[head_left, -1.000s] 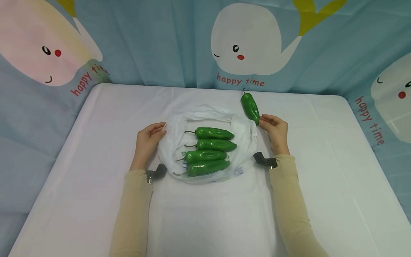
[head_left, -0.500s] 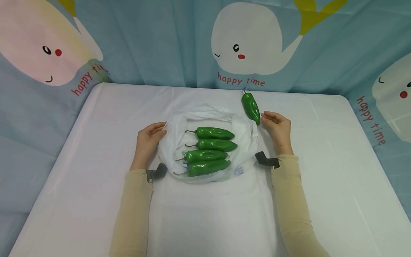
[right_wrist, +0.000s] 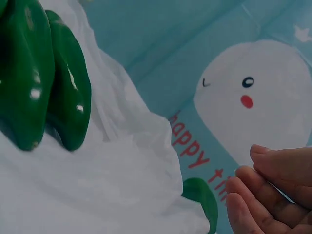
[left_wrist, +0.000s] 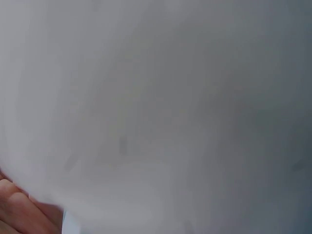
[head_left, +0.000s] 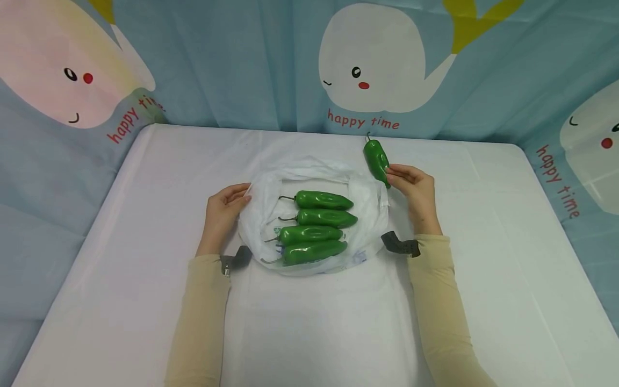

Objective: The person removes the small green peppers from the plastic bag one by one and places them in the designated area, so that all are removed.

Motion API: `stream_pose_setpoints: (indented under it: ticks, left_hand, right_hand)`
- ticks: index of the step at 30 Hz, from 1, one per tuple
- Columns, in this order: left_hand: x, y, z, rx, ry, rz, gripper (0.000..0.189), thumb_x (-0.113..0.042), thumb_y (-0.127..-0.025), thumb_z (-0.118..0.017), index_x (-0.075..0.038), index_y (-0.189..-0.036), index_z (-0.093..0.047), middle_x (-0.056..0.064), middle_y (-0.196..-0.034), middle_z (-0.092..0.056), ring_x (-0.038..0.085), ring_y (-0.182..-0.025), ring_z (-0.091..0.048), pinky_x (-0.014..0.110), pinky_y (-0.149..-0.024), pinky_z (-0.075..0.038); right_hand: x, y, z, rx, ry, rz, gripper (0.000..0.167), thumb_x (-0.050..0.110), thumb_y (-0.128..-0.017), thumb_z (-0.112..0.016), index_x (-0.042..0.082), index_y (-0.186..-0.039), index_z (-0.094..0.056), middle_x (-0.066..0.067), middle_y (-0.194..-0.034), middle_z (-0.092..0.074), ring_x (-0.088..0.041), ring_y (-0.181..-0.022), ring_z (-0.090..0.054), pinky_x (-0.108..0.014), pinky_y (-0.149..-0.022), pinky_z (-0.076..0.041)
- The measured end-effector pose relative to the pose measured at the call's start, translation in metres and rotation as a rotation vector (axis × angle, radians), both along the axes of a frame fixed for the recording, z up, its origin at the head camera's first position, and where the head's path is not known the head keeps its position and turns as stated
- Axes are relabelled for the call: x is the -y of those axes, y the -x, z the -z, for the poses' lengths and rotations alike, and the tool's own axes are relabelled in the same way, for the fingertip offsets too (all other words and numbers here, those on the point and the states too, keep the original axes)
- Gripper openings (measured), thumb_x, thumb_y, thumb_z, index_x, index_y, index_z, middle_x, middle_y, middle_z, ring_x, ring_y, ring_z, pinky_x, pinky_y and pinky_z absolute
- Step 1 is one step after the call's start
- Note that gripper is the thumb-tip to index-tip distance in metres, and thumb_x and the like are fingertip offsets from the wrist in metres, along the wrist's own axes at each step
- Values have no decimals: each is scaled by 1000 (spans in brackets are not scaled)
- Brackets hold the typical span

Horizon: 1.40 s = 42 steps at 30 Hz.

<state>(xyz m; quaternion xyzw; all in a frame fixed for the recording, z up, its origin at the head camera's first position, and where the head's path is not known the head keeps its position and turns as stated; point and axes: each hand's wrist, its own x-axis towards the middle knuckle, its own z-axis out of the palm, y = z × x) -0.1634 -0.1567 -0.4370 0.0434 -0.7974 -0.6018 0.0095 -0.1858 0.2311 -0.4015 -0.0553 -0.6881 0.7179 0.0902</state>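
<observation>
Your left hand (head_left: 224, 207) pinches the plastic bag (head_left: 261, 207) while your right hand (head_left: 417, 194), thumb and fingers apart, is positioned at the lone pepper (head_left: 374, 156).

Four glossy green peppers (head_left: 326, 217) lie side by side in an open white bag (head_left: 371, 200), a fifth pepper (head_left: 375, 157) outside.

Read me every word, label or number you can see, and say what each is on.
"happy time": blue curtain, below the middle whale.
"happy time": curtain, beside the right-hand whale.
"happy ti…": curtain, near the left-hand whale; its ending is unclear.
Print on the white plastic bag: too small and blurred to read.
</observation>
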Motion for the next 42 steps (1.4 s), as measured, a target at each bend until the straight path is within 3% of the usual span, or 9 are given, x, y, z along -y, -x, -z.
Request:
stream_pose_setpoints:
  ticks: [9, 23, 30, 42]
  left_hand:
    - [0, 0, -1, -3, 6, 0, 33, -14, -91, -64, -2, -122, -63, 16, -113, -65, 2, -92, -62, 14, -82, -46]
    - [0, 1, -2, 4, 20, 13, 35, -16, -91, -65, -2, -122, -62, 16, -113, -65, 3, -93, -62, 15, -82, -46]
    - [1, 0, -2, 19, 20, 22, 36, -18, -91, -65, -3, -124, -61, 16, -114, -64, 3, -94, -62, 15, -83, -46]
    - [2, 1, -1, 24, 20, 19, 36, -17, -91, -65, -3, -123, -61, 16, -114, -65, 3, -94, -62, 16, -84, -45]
  right_hand:
    - [14, -4, -5, -33, -10, -95, 30, -5, -84, -67, -16, -111, -59, -1, -91, -70, -11, -85, -67, -20, -80, -50]
    - [33, -6, -3, -17, -137, -198, 29, -3, -85, -66, -13, -111, -61, 4, -92, -69, -9, -90, -65, -21, -82, -50]
    - [42, -7, 1, 34, -182, -279, 30, 2, -86, -68, -10, -113, -62, -9, -101, -69, -11, -93, -64, -24, -85, -49]
    - [47, -6, 10, 77, -183, -339, 29, 1, -86, -67, -11, -112, -62, -22, -107, -65, -11, -92, -64, -23, -84, -50]
